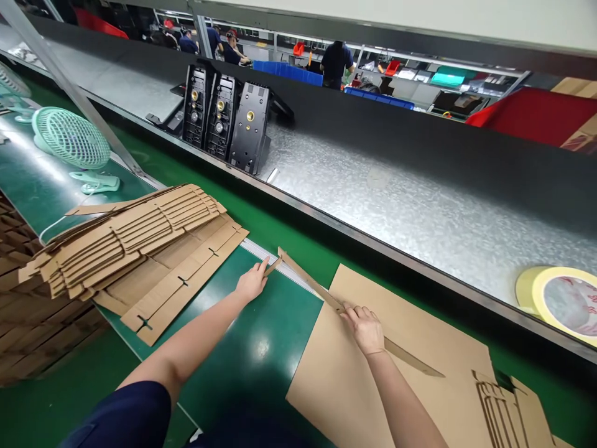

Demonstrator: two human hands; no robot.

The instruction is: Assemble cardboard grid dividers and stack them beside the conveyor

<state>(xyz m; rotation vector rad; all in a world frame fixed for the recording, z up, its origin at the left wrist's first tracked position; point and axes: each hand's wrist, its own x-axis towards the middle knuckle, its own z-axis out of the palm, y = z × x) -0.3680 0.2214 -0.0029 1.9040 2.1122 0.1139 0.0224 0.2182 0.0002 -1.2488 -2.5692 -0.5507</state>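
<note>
Left hand: our left hand [252,281] is closed in a pinch on a short cardboard strip [273,267], index finger reaching along it.
Right hand: our right hand [365,328] grips a long cardboard strip [312,283] near its middle, fingers on top.
Strip crossing: we have the two strips meeting near the long one's far end; whether the slots are fully seated we cannot tell.
Progress: we judge this pair to be partly worked, with the right hand's strip running loose above the flat cardboard sheet [321,379].
Slotted pieces, right: we see upright-edged slotted pieces [499,410] at the sheet's near right corner; we cannot tell whether they are finished.
Strip pile, left: we have many layered strips [140,230] on the green table [261,361], seemingly left to handle, over a flat piece with cross-shaped slots [200,267].
Beyond the table: we face three black housings [249,127] leaning on the metal shelf [373,199], and a mint clip fan [72,137] to our left.
Writing: we find red print inside the yellow tape roll [532,292], too blurred to read; we can make out no brand.
</note>
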